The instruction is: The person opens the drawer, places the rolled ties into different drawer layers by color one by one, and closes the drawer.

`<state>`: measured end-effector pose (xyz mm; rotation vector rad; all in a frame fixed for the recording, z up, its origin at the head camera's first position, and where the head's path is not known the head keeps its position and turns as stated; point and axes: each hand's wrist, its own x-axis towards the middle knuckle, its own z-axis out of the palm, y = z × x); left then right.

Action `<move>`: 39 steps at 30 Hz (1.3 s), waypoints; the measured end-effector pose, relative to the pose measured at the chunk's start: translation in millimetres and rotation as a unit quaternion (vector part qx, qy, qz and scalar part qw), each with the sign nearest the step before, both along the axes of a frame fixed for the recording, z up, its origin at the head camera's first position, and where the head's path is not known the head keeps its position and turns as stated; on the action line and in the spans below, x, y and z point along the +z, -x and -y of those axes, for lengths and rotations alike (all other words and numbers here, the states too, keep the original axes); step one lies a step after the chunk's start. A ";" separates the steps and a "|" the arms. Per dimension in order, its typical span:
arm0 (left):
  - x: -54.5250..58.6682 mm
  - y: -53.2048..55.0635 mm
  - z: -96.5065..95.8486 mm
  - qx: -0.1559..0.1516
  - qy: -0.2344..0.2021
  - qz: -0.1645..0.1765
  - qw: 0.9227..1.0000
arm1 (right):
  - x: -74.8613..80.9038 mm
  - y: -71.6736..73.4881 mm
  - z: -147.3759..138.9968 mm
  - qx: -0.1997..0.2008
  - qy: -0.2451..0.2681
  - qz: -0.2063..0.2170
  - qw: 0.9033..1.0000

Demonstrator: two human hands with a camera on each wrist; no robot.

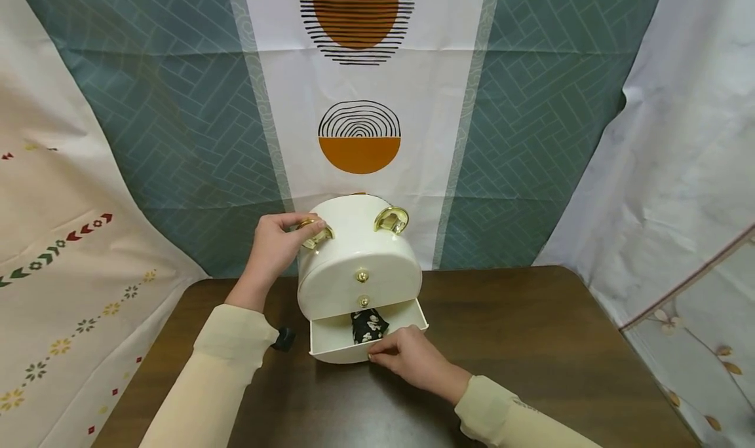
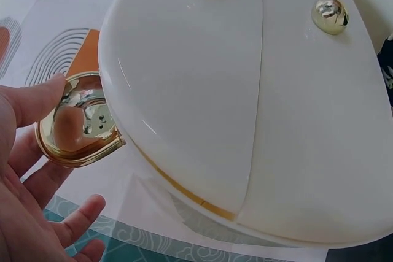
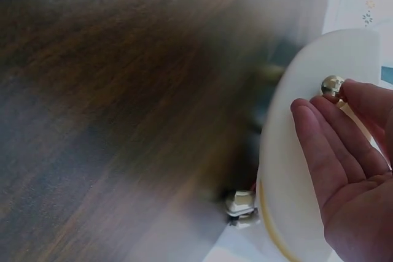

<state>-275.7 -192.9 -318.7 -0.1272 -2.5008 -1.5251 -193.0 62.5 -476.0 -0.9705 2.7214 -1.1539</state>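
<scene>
A glossy white, round-topped drawer box (image 1: pixel 360 258) with two gold ear-shaped pieces stands on the table, its bottom drawer (image 1: pixel 407 317) pulled out. Inside that drawer lies a folded black cloth (image 1: pixel 367 325) with a pale floral print. My left hand (image 1: pixel 276 243) holds the left gold ear (image 2: pixel 92 118), thumb on its rim and fingers around the far side. Low at the drawer's front, my right hand (image 1: pixel 413 356) pinches a round gold knob (image 3: pixel 332 86) between thumb and fingertips. Two more gold knobs (image 1: pixel 362 276) show on the closed front above.
The dark wooden table (image 1: pixel 501 343) extends to both sides of the box. Behind it hangs a patterned cloth (image 1: pixel 360 186) in green and white, close to the box's back. Pale printed drapes (image 1: pixel 65 258) enclose the left and right sides.
</scene>
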 end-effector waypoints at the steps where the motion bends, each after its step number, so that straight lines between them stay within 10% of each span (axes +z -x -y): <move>1: 0.4 0.4 0.4 0.002 0.000 0.000 1.000 | -0.1 1.0 0.1 0.000 0.003 -0.001 1.000; 39: -0.6 0.3 -0.5 0.004 0.000 0.001 1.000 | -5.6 20.4 2.7 -0.020 0.046 0.034 0.998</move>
